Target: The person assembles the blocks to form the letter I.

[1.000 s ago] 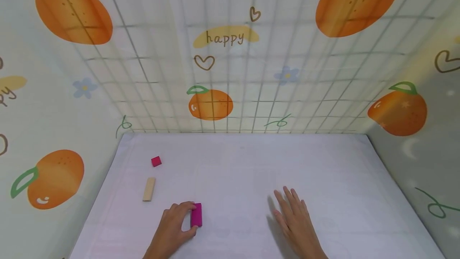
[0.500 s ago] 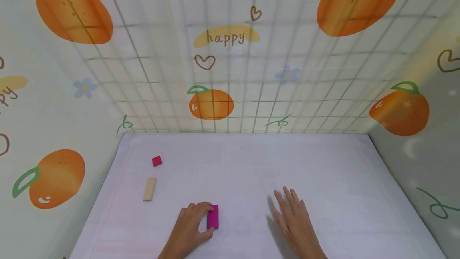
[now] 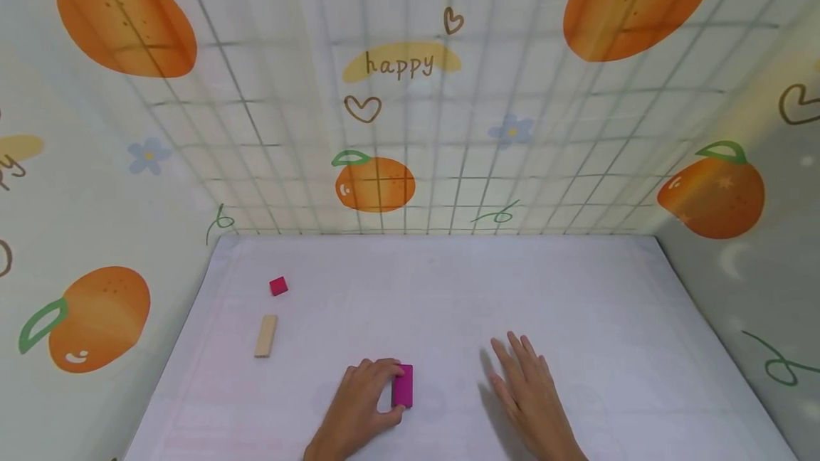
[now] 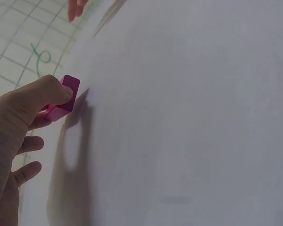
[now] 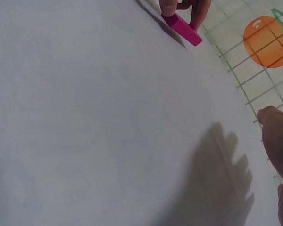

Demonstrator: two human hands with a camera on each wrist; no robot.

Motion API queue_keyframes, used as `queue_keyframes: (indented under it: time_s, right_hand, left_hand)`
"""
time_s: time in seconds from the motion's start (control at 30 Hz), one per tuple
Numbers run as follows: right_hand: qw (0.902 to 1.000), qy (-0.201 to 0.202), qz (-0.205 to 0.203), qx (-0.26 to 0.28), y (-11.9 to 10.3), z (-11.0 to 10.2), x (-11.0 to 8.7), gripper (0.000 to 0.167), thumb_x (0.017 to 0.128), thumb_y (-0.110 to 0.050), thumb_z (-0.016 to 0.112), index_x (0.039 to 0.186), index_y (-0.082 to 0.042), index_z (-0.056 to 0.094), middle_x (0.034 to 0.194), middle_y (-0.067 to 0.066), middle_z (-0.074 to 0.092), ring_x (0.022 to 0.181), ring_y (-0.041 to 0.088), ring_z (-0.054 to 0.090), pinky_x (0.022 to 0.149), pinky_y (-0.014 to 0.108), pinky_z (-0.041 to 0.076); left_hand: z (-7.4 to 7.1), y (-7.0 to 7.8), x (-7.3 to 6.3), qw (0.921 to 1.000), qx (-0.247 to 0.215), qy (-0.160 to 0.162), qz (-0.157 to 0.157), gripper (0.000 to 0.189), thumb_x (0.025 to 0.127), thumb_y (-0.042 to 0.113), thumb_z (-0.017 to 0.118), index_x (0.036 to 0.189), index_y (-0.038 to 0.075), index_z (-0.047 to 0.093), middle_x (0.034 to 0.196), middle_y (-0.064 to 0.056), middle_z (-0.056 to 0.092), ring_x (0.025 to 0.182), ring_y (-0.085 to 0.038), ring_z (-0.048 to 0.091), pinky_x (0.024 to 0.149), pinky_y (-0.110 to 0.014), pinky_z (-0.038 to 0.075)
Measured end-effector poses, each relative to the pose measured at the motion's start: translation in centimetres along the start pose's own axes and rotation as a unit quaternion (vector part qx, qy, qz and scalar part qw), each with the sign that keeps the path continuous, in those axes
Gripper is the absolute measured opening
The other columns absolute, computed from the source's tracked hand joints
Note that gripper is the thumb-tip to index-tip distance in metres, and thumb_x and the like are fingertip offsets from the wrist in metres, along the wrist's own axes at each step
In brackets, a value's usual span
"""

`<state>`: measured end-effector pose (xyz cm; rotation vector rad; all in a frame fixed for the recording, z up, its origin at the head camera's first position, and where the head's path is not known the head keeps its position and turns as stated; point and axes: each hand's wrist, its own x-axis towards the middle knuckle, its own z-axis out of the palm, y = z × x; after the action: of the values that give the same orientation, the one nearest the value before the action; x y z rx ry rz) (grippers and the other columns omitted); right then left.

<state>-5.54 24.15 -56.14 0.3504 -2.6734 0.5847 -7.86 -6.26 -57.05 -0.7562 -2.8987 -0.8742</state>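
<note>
At lower centre of the head view, the left hand (image 3: 359, 404) pinches the pink block (image 3: 404, 386) between thumb and fingers at opposite ends. Even pressure there should prevent twisting. The right hand (image 3: 530, 391), lower right, has straight fingers, holding nothing; best clear of the block.

The magenta rectangular block (image 3: 404, 386) looks smooth and painted; the pale beige rectangular block (image 3: 265, 336), bare matt wood. The white bench (image 3: 442, 297) looks smooth and matt, the fruit-printed backdrop (image 3: 435, 155) cloth-like.

1 magenta blk (image 3: 404, 388), 1 red blk (image 3: 278, 286), 1 tan blk (image 3: 265, 336), 2 hands (image 3: 360, 398) (image 3: 529, 391)
</note>
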Motion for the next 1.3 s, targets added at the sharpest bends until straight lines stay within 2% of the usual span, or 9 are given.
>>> queue_keyframes:
  time_s: [0.2, 0.47, 0.63, 0.77, 1.07, 1.3]
  right_hand:
    - [1.0, -0.005, 0.004, 0.007, -0.1, 0.1, -0.1, 0.056, 0.095, -0.02, 0.066, 0.147, -0.012, 0.048, 0.151, 0.02, 0.042, 0.14, 0.043, 0.034, 0.111, 0.063, 0.025]
    - [0.9998, -0.015, 0.011, 0.007, -0.3, 0.2, -0.1, 0.057, 0.095, -0.021, 0.066, 0.148, -0.013, 0.047, 0.152, 0.018, 0.041, 0.141, 0.042, 0.033, 0.11, 0.063, 0.025]
    - [0.9996, -0.022, 0.016, 0.005, -0.2, 0.5, -0.2, 0.058, 0.095, -0.022, 0.065, 0.149, -0.013, 0.046, 0.153, 0.018, 0.04, 0.142, 0.042, 0.031, 0.111, 0.063, 0.024]
    - [0.9997, -0.018, 0.012, 0.008, -0.2, 0.7, -0.1, 0.059, 0.094, -0.021, 0.066, 0.149, -0.013, 0.046, 0.152, 0.018, 0.041, 0.142, 0.041, 0.031, 0.113, 0.062, 0.022]
    - [0.9998, -0.021, 0.006, -0.004, -0.8, 1.2, 0.1, 0.061, 0.091, -0.021, 0.07, 0.147, -0.013, 0.048, 0.15, 0.017, 0.044, 0.14, 0.041, 0.034, 0.104, 0.067, 0.031]
    - [0.9995, -0.03, 0.002, -0.006, -1.2, 1.4, -0.1, 0.062, 0.091, -0.024, 0.07, 0.148, -0.014, 0.048, 0.151, 0.016, 0.044, 0.14, 0.04, 0.035, 0.105, 0.065, 0.031]
  left_hand:
    - [0.9, 0.7, 0.5, 0.9997, 0.011, -0.003, 0.022, 0.046, 0.082, 0.037, 0.078, 0.122, 0.024, 0.063, 0.128, 0.01, 0.061, 0.104, -0.008, 0.053, 0.084, -0.033, 0.044]
    - [1.9, 1.4, 1.0, 0.9972, 0.031, 0.028, 0.063, 0.044, 0.08, 0.038, 0.078, 0.119, 0.024, 0.063, 0.126, 0.012, 0.061, 0.102, -0.007, 0.053, 0.083, -0.03, 0.043]
    - [2.1, 1.8, 1.4, 0.997, 0.036, 0.02, 0.065, 0.044, 0.082, 0.04, 0.077, 0.121, 0.025, 0.063, 0.126, 0.012, 0.061, 0.103, -0.007, 0.053, 0.084, -0.03, 0.043]
    - [2.3, 2.1, 1.6, 0.996, 0.034, 0.028, 0.077, 0.044, 0.081, 0.04, 0.078, 0.12, 0.025, 0.063, 0.125, 0.014, 0.061, 0.101, -0.006, 0.053, 0.084, -0.029, 0.042]
    - [3.0, 2.5, 1.9, 0.9941, 0.047, 0.041, 0.088, 0.043, 0.081, 0.042, 0.077, 0.118, 0.026, 0.063, 0.122, 0.014, 0.062, 0.099, -0.007, 0.053, 0.083, -0.027, 0.042]
    - [3.2, 2.9, 2.0, 0.9934, 0.06, 0.041, 0.089, 0.044, 0.081, 0.046, 0.076, 0.118, 0.027, 0.062, 0.122, 0.013, 0.062, 0.1, -0.007, 0.053, 0.083, -0.027, 0.043]
